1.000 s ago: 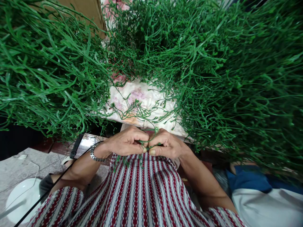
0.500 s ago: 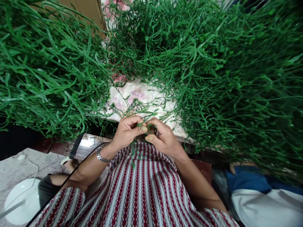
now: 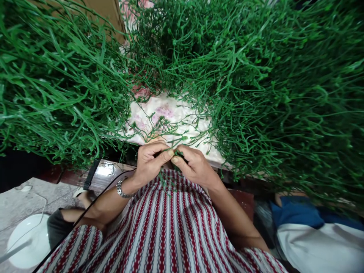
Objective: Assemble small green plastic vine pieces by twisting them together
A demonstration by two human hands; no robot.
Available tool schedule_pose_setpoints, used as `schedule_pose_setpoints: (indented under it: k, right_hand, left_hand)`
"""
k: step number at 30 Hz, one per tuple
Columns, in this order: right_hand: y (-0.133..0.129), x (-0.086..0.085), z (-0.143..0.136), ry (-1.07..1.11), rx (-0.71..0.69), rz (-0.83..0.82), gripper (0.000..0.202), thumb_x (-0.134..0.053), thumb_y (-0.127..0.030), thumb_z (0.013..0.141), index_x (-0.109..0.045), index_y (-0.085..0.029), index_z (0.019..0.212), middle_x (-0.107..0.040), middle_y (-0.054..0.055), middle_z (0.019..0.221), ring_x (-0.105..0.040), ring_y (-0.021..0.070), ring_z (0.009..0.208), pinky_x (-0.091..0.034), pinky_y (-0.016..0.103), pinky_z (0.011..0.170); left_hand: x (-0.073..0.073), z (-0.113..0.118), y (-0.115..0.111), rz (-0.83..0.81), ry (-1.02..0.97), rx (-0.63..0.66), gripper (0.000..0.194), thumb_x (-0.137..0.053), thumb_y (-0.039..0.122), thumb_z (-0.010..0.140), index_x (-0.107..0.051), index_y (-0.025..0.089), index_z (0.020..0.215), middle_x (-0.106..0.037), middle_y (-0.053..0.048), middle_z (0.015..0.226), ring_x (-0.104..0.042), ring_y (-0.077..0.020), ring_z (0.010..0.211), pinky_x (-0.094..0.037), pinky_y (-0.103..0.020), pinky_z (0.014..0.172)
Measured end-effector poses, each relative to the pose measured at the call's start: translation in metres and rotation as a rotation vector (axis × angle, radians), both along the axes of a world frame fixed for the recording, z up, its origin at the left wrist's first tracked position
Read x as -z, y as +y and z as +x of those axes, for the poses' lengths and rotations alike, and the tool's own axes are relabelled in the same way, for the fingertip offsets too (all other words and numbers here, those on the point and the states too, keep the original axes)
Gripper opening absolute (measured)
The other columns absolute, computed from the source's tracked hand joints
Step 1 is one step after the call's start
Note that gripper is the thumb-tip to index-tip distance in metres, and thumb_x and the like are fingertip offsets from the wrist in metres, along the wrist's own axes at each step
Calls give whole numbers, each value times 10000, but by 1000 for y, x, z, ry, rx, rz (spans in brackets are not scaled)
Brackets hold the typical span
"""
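My left hand (image 3: 153,159) and my right hand (image 3: 193,163) meet at the table's near edge, thumbs and fingertips pressed together. Between them is a thin green plastic-looking stem (image 3: 167,182), pinched by both hands. Part of it dangles below the left hand over the striped garment, and the portion inside the fingers is mostly hidden. Just beyond the fingertips, loose green stems (image 3: 176,132) lie on a pale floral cloth (image 3: 159,110). A metal-banded watch or bracelet (image 3: 123,188) circles the left wrist.
Large heaps of green stems rise on the left (image 3: 57,91) and on the right (image 3: 270,102). A cardboard box (image 3: 105,15) stands behind the left heap. At lower left is a round white base (image 3: 28,239) on the floor. A person in blue and white (image 3: 307,231) sits at lower right.
Both hands have drawn closer, so the fingertips now touch. The right fingers have closed further around the green stem, and the dangling part has swung slightly right.
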State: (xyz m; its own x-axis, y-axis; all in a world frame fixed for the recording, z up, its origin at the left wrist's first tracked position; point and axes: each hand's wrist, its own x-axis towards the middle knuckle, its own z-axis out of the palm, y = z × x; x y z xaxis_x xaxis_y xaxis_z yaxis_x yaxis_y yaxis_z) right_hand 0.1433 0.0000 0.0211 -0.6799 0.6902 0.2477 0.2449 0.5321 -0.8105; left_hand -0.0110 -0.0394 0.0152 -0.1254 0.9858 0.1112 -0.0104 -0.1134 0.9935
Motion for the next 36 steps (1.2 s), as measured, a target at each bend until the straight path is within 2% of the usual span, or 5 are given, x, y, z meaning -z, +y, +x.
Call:
schedule_pose_setpoints:
  k: [9, 19, 24, 31, 36]
  right_hand:
    - [-5, -4, -4, 185, 52, -140, 270, -438, -282, 900, -419, -181, 651, -397, -30, 602, -396, 86, 557, -326, 214, 535]
    - [-10, 6, -6, 331, 90, -215, 237, -436, -280, 901, -541, -173, 718, -559, 9, 651, -521, 105, 589, -415, 230, 585]
    - [-7, 2, -5, 259, 106, -124, 219, -426, -250, 899, -507, -172, 711, -526, 2, 655, -488, 97, 595, -390, 220, 576]
    - [7, 1, 5, 31, -12, -47, 267, -486, -340, 879, -447, -168, 678, -417, -40, 602, -378, 75, 559, -298, 203, 535]
    - [8, 1, 7, 102, -134, -18, 303, -456, -278, 896, -375, -174, 623, -337, -52, 581, -332, 65, 533, -271, 206, 533]
  left_hand:
    - [1, 15, -6, 29, -84, -159, 183, -627, 284, 778, -634, 172, 634, -516, 25, 552, -442, -89, 532, -352, -237, 538]
    - [-4, 28, 3, -84, -494, -109, 243, -683, 357, 705, -575, 157, 617, -481, 46, 553, -420, -44, 358, -302, -185, 331]
    - [1, 21, 5, -74, -326, -65, 272, -617, 378, 766, -512, 165, 632, -431, 43, 582, -383, -50, 406, -308, -200, 378]
    - [-6, -3, 12, 121, 296, 181, 232, -507, 272, 841, -480, 161, 638, -426, 15, 614, -402, -115, 630, -345, -247, 630]
    - [-6, -12, 14, 20, 168, 424, 295, -504, 330, 842, -450, 154, 612, -355, 28, 572, -337, -94, 558, -293, -215, 518]
